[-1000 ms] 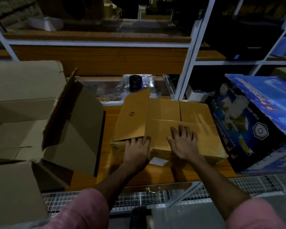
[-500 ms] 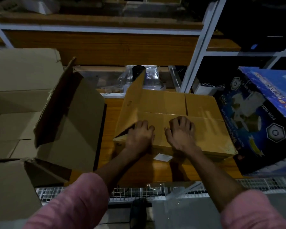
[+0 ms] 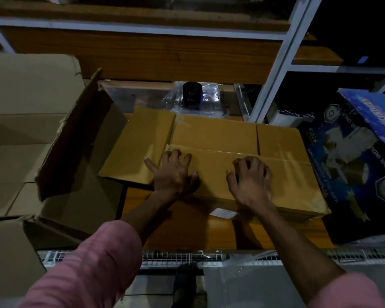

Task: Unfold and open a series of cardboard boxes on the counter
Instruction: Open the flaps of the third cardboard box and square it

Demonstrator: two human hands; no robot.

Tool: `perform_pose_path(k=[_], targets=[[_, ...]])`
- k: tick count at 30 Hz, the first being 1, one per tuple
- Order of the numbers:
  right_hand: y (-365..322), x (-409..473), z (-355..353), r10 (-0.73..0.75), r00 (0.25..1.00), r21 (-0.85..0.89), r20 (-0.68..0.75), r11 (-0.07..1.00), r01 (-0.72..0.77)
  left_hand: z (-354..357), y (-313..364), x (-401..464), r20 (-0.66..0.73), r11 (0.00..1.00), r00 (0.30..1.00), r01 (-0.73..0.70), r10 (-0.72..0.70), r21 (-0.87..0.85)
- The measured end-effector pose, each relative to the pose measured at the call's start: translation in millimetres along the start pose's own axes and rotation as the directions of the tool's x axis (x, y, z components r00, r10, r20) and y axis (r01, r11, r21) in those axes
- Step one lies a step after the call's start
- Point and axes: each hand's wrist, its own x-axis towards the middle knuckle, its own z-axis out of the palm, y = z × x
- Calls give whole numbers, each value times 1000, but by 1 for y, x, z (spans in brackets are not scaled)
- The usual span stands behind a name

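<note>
we see a flattened cardboard box (image 3: 220,152) lying on the wooden counter (image 3: 187,232), between a large opened carton (image 3: 53,152) on the left and a blue printed box (image 3: 353,163) on the right. our left hand (image 3: 173,174) rests on its near left corner, fingers spread and bent, thumb out over the side flap (image 3: 140,150) that lies opened toward the carton. our right hand (image 3: 249,181) sits on the taped front panel with fingertips curled, clawing at the surface; we cannot tell whether it grips an edge. a small white slip (image 3: 222,212) lies on the counter just beside the box. behind, a dark jar (image 3: 191,94) stands on clear plastic.
</note>
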Motion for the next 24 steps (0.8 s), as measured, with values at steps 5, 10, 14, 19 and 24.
perform_pose_path(k=[5,10,14,19,24], targets=[[3,14,2,-2,999,-12,44,1000,3,7,0,6,-73,1000,997,-10,12,21],[-3,42,0,22,997,-21,78,1000,-20,8,-3,11,-126,998,992,-25,32,59],[-8,77,-7,4,987,6,159,1000,-5,-1,5,21,9,995,998,-57,56,87],[-12,96,-57,-79,987,140,142,988,59,-44,26,52,-58,988,987,-152,150,-38],[-12,89,-126,-169,981,304,100,944,131,-116,56,54,-185,970,961,-224,205,-90]])
